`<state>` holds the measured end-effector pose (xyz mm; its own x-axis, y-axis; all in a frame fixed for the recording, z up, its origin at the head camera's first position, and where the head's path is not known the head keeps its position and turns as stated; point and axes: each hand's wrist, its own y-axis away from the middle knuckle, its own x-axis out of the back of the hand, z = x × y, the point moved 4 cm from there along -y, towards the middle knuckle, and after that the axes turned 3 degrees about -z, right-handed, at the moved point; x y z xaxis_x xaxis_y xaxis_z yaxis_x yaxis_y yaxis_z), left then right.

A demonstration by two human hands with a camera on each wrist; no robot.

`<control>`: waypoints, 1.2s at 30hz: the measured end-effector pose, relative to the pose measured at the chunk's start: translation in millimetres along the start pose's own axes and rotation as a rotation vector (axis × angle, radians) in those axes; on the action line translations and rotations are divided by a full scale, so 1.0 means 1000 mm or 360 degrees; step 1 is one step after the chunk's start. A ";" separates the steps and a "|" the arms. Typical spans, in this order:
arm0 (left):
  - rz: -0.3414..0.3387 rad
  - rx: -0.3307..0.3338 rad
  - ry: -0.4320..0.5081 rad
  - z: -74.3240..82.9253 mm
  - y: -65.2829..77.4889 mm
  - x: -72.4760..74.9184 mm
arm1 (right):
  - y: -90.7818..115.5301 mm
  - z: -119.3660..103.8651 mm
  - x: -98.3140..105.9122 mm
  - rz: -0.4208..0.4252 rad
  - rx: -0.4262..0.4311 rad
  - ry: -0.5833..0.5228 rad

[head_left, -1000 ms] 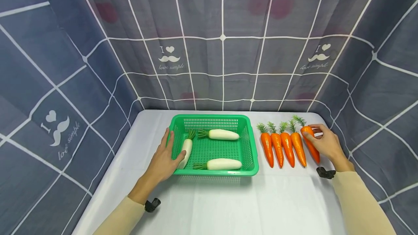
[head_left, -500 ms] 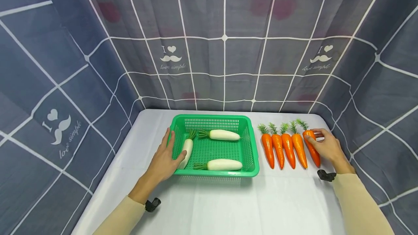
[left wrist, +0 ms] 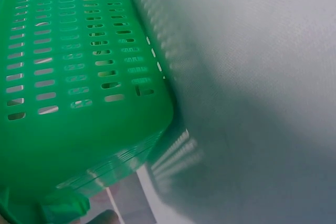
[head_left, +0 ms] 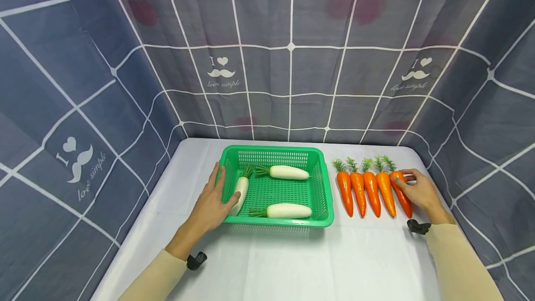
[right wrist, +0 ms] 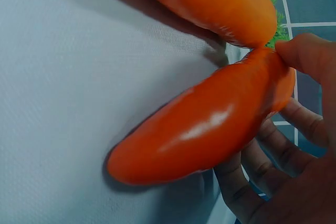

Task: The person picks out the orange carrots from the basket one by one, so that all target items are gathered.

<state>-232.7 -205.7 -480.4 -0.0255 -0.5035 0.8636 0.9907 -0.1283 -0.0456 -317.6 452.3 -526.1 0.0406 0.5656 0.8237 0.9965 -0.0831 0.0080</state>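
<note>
A green plastic basket [head_left: 277,223] holds white radishes with green stalks: one [head_left: 288,172] at the back, one [head_left: 289,211] along the front, one [head_left: 240,193] upright along the left side. My left hand [head_left: 212,206] rests at the basket's left rim with fingers extended, thumb over the front left corner. To the right of the basket, several orange carrots with leafy green tops lie side by side. My right hand [head_left: 422,194] pinches the rightmost carrot [head_left: 402,195] near its top. The right wrist view has thumb and fingers on either side of this carrot [right wrist: 205,129], its tip on the cloth.
A white cloth [head_left: 292,264] covers the table. Dark grid-patterned curtains [head_left: 309,73] stand close behind it and along both sides. Another carrot [right wrist: 215,3] lies right beside the held one in the right wrist view.
The rightmost carrot has come down toward the front, in line with the others, with my right hand on it. My left hand has stayed at the basket.
</note>
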 end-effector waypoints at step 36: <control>-0.0010 0.0019 -0.0027 0.001 0.000 0.001 | 0.009 0.005 0.007 0.0052 -0.0073 0.0011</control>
<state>-232.6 -204.9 -479.3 -0.0295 -0.4882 0.8722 0.9921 -0.1209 -0.0341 -307.9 459.7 -523.3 0.0722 0.5566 0.8276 0.9903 -0.1390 0.0071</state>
